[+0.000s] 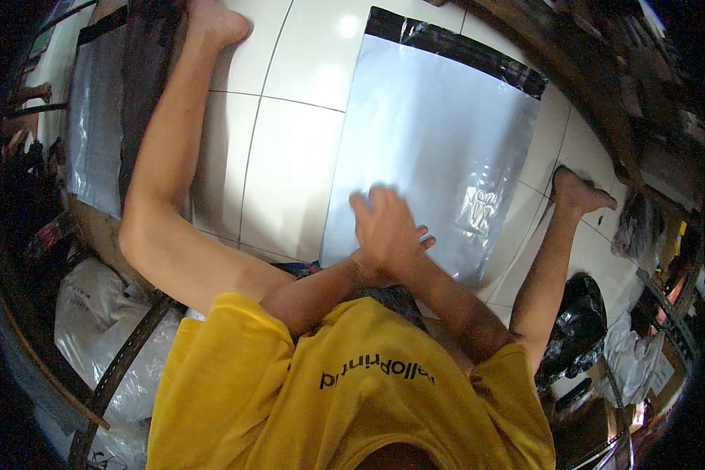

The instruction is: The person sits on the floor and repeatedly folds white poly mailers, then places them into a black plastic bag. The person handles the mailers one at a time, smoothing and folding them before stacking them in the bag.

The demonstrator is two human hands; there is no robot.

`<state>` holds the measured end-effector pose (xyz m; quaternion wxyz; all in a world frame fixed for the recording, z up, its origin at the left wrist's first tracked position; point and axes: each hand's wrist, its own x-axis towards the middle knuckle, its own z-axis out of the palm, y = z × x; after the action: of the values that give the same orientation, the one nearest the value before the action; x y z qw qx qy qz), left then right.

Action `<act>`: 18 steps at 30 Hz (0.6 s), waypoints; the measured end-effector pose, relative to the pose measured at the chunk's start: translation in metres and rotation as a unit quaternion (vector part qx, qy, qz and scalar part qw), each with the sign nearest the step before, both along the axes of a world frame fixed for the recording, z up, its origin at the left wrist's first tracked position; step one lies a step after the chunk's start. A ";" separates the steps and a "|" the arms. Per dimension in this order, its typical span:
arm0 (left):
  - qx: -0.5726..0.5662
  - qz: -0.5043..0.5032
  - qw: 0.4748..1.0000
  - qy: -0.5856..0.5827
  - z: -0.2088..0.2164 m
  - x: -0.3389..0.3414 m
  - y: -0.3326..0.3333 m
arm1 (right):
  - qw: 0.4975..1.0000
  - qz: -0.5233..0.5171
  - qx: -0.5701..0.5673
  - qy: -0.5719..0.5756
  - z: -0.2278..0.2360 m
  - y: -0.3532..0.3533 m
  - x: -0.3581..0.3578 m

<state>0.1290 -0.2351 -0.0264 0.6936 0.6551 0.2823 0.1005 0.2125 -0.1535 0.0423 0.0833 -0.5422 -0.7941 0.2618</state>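
In front of me on the tiled floor lies a large plastic mailer bag (431, 133), flat, pale grey-white with a black band along its far edge. My wrists cross over its near end. My right hand (388, 227) is on top, back up, fingers apart and slightly blurred, with nothing seen in it. Beneath it, my left hand (425, 238) is mostly hidden. Only a few of its fingertips stick out to the right, stretched and apart, and no held thing shows there. Whether either hand touches the plastic I cannot tell.
My bare legs stretch out on both sides of the bag. A similar pale bag with a black band (98, 117) stands at the far left. Stuffed translucent plastic bags (106, 329) sit at lower left. A black plastic bag (578, 329) lies at right, near metal racks and cartons.
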 end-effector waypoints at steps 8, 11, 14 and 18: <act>0.485 -0.246 0.825 0.157 0.023 -0.005 0.016 | 0.988 -0.037 0.085 -0.128 -0.012 0.201 0.002; 0.497 -0.231 0.824 0.143 0.025 -0.008 0.018 | 0.985 -0.077 0.106 -0.115 -0.014 0.232 0.004; 0.502 -0.238 0.819 0.142 0.028 -0.008 0.022 | 0.982 -0.095 0.107 -0.127 -0.014 0.237 0.003; 0.488 -0.233 0.828 0.147 0.025 -0.003 0.023 | 0.997 -0.022 0.044 -0.060 0.017 0.170 0.010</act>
<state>0.1258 -0.2122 -0.0016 0.2370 0.9615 0.1338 -0.0367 0.2222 0.0163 0.0591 0.0650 -0.5697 -0.7965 0.1919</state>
